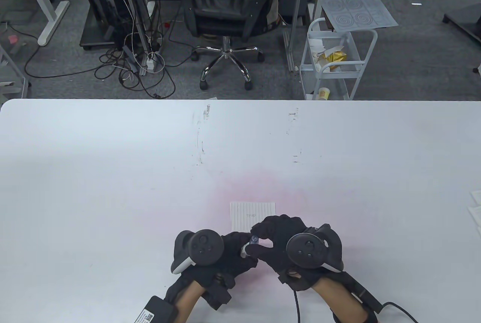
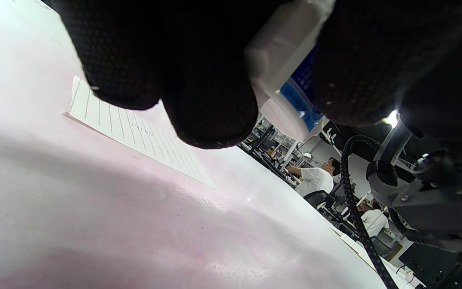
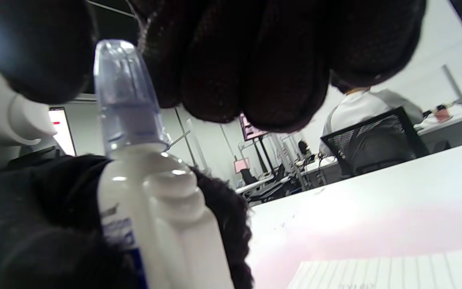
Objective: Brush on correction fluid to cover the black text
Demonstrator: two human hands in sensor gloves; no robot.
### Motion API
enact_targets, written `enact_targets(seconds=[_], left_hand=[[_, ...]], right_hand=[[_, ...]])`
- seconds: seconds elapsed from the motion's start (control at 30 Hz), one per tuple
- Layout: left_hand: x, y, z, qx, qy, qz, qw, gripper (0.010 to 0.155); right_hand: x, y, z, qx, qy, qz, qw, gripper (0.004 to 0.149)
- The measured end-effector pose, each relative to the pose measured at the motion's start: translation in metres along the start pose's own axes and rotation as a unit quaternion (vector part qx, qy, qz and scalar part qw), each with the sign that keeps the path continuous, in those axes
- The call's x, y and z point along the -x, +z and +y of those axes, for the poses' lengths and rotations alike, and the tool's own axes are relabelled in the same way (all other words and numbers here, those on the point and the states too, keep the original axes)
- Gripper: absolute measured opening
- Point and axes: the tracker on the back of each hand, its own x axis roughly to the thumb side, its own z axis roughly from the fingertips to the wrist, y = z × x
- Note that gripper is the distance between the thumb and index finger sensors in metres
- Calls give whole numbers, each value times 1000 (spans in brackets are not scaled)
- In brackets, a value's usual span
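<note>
A small lined paper (image 1: pixel 252 216) lies on the white table (image 1: pixel 112 172), with a short line of black text (image 1: pixel 250 215) near its middle. My left hand (image 1: pixel 242 251) grips the white body of the correction fluid bottle (image 1: pixel 246 250) just in front of the paper. My right hand (image 1: pixel 258 241) pinches the bottle's clear cap (image 1: pixel 254 239). The right wrist view shows the cap (image 3: pixel 124 92) seated on the white bottle (image 3: pixel 155 208), my fingers (image 3: pixel 263 60) against it and the paper (image 3: pixel 383 273) below. The left wrist view shows the bottle (image 2: pixel 287 52) and the paper (image 2: pixel 134 132).
Loose white sheets (image 1: pixel 475 206) lie at the table's right edge. A black box (image 1: pixel 156 310) and a cable (image 1: pixel 398 308) sit by my forearms at the front edge. An office chair (image 1: pixel 225 7) and a white cart (image 1: pixel 338 60) stand beyond the far edge.
</note>
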Motion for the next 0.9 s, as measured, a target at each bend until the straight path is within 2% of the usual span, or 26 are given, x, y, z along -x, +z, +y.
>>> enact_targets(seconds=[0.23,0.37,0.53,0.63,0.77,0.83,0.9], left_hand=[[-1,1,-2,-14,7,11,1000,61],[-2,0,-2,-8,3,6,1000,60],[0,0,-2,13,12,-3,1000,59],[-1,0,-1,12,-2,-2,1000,59],[-1,1,-1,2,-2,4,1000,59],[-2,1,-1,0,-17,5,1000,59],[-2,0,-2,0,-22,7,1000,59]], right_hand=[[-6,4,4,16,-14,3,1000,50],[-11,4,4,6,-1,-12,1000,49],[-11,0,4,-47,-17,-56,997,48],[-6,-2,4,-90,-36,-36,995,48],[-4,1,2,-45,-2,-10,999,62],[-7,4,2,-12,16,7,1000,61],[-10,6,3,16,21,17,1000,53]])
